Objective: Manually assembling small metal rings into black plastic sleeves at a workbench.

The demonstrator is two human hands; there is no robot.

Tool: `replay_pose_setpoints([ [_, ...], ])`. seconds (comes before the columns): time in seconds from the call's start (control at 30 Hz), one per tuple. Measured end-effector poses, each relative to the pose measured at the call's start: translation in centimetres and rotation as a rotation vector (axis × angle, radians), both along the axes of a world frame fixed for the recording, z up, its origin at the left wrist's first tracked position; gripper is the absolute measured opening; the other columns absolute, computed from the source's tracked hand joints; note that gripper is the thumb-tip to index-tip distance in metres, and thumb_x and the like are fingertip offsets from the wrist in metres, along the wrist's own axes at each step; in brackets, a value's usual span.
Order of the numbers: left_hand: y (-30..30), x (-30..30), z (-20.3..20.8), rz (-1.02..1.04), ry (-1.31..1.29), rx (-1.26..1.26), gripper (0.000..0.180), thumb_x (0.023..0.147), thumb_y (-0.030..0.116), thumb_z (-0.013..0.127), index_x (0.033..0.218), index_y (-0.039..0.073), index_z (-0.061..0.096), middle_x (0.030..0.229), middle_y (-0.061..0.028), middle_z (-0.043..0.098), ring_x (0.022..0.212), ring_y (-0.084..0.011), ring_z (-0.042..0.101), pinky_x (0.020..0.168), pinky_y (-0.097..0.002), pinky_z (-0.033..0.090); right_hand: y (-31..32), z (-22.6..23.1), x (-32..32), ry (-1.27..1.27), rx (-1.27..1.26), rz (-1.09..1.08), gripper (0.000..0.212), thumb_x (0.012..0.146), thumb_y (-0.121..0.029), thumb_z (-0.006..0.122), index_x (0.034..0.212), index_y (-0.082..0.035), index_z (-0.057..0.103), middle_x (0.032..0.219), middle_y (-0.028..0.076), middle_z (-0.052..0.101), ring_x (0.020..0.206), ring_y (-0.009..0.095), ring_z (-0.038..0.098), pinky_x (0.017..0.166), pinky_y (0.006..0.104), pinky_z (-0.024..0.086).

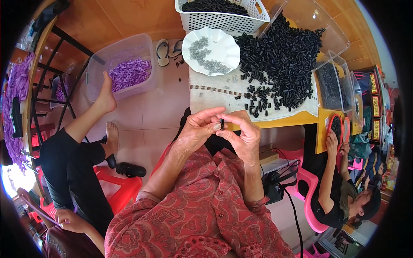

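In front of my chest, just off the table's near edge, my left hand point(195, 131) and my right hand point(246, 135) meet at the fingertips. Between them is a small black tube-like piece point(222, 124), pinched by thumb and fingers from both sides. Beyond my hands a white cloth point(206, 98) covers the table. A big pile of similar black pieces point(282, 60) spreads over its right side, with loose ones nearest me. Left of the pile, a white scalloped plate point(229, 50) carries small clear pieces point(198, 52).
A white perforated basket point(206, 21) of black pieces stands at the back. Clear bins point(333, 84) sit to the right. Left, a clear tub point(148, 47) on the floor holds purple pieces point(129, 72). One person sits left with a leg stretched out; another at right holds a red-rimmed tray point(335, 122).
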State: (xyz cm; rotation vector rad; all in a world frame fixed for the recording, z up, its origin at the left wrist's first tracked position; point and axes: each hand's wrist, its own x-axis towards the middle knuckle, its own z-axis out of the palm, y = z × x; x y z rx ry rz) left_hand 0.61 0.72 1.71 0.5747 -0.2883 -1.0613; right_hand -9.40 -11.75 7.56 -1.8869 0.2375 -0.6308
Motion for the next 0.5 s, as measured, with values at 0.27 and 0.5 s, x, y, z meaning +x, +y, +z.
replay_pose_setpoints([
  [0.27, 0.5, 0.7, 1.2, -0.085, -0.196, -0.022, 0.058, 0.079, -0.003, 0.073, 0.133, 0.001, 0.052, 0.107, -0.0031, 0.056, 0.095, -0.0109, 0.055, 0.085, -0.0262, 0.050, 0.0, -0.5, -0.3, -0.035, 0.073, -0.049, 0.037, 0.067, -0.001, 0.082, 0.101, -0.002, 0.068, 0.089, 0.007, 0.068, 0.083, 0.017, 0.062, 0.074, 0.0283, 0.050],
  [0.5, 0.5, 0.6, 0.8, -0.011, -0.357, 0.029, 0.055, 0.077, -0.006, 0.073, 0.130, 0.002, 0.056, 0.100, -0.0032, 0.055, 0.091, -0.0103, 0.055, 0.080, -0.0238, 0.052, 0.4, -0.5, -0.4, -0.067, 0.127, -0.049, 0.035, 0.067, 0.000, 0.082, 0.099, 0.000, 0.067, 0.090, 0.008, 0.067, 0.083, 0.017, 0.064, 0.074, 0.0275, 0.051],
])
